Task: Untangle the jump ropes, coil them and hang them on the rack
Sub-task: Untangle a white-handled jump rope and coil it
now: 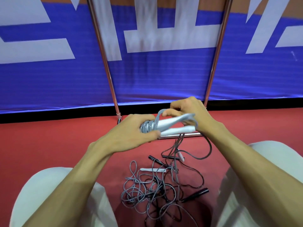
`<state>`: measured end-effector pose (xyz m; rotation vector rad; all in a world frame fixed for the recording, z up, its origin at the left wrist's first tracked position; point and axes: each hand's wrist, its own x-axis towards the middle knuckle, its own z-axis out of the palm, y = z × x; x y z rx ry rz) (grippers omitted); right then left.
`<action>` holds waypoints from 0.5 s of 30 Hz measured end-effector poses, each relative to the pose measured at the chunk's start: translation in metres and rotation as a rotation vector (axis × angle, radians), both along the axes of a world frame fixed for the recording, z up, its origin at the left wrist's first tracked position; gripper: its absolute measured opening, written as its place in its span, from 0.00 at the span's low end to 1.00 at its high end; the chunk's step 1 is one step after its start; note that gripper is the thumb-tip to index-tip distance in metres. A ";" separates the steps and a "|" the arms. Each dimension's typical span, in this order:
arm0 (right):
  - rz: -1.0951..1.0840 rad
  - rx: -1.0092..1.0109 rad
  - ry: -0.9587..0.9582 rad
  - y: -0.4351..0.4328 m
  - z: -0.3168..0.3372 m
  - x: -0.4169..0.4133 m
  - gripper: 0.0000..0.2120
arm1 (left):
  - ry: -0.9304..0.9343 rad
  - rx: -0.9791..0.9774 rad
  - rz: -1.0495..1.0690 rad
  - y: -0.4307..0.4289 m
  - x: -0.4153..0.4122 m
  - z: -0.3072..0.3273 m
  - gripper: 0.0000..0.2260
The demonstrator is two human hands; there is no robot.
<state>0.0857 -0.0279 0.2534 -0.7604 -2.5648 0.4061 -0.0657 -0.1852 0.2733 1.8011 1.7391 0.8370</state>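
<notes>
My left hand (pixel 131 133) grips a grey jump rope coil (pixel 147 126) wound round its two white handles (pixel 173 127). My right hand (pixel 190 112) pinches a loop of that grey rope at the handles' other end. Below my hands, a tangle of grey and black ropes (pixel 157 189) lies on the red floor, with a white handle (pixel 153 169) and black handles (pixel 196 194) among it. The metal rack (pixel 106 66) stands in front of me, its two uprights rising on either side and its base bar (pixel 180 135) just under my hands.
A blue banner (pixel 164 76) with large white shapes hangs behind the rack. My knees in light trousers (pixel 49 194) frame the rope pile left and right. Red floor (pixel 49 136) spreads to both sides.
</notes>
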 end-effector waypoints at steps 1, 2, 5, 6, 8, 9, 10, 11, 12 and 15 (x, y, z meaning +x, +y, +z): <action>0.062 -0.025 0.007 0.003 -0.005 -0.001 0.15 | -0.080 0.020 0.023 0.000 -0.001 0.002 0.12; 0.096 -0.050 0.010 0.002 -0.007 0.000 0.14 | -0.166 0.034 0.058 0.001 -0.003 0.003 0.07; 0.109 -0.120 0.052 -0.003 -0.009 -0.002 0.19 | -0.372 0.073 0.167 0.004 -0.005 0.003 0.14; 0.129 -0.164 0.055 -0.007 -0.008 -0.003 0.21 | -0.427 0.085 0.187 0.005 -0.005 0.003 0.18; 0.153 -0.248 0.018 -0.009 -0.013 -0.007 0.19 | -0.491 0.119 0.222 0.007 -0.004 0.005 0.18; 0.162 -0.293 -0.006 -0.010 -0.015 -0.008 0.18 | -0.501 0.141 0.259 0.008 -0.004 0.005 0.15; 0.172 -0.349 -0.025 -0.011 -0.017 -0.009 0.16 | -0.498 0.160 0.309 0.010 -0.005 0.005 0.11; 0.179 -0.405 -0.044 -0.012 -0.019 -0.009 0.16 | -0.490 0.174 0.371 0.011 -0.006 0.003 0.07; 0.185 -0.455 -0.073 -0.015 -0.019 -0.008 0.15 | -0.481 0.182 0.440 0.013 -0.008 -0.001 0.04; 0.200 -0.530 -0.189 -0.018 -0.021 -0.009 0.12 | -0.263 0.184 0.596 0.018 -0.017 -0.016 0.05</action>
